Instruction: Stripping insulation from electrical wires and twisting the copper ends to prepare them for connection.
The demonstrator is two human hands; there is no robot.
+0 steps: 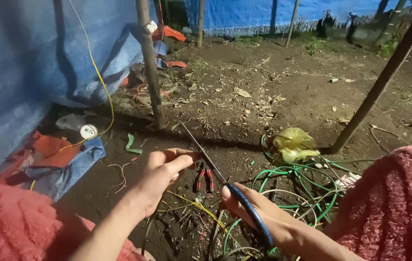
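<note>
the right hand (pixel 249 205) was closed around the blue handle of a long thin tool (pixel 225 181), whose dark metal shaft slanted up and away toward a wooden pole (pixel 150 67) stuck in the dirt. the left hand (pixel 160 174) was pinched on that shaft partway along, thumb and fingers pressed together on it; what the tip did could not be told.

just beyond the hands, nearer the pole, a pair of red-handled pliers (pixel 204 179) lay on the ground. below them, away from the pole, thin yellow wire (pixel 194 203) and small cut scraps were strewn in the soil. to the right of the pole, a tangle of green cable (pixel 283 174) sprawled on the dirt with a crumpled yellow plastic bag (pixel 293 144) at its far edge, and a second leaning pole (pixel 377 89) stood past that. left of the wooden pole hung a blue tarp (pixel 27 58), with a white round fitting (pixel 89 131) on a yellow cord near its foot. fuzzy pink sleeves (pixel 394 203) crowded both lower corners, hiding ground there.
</note>
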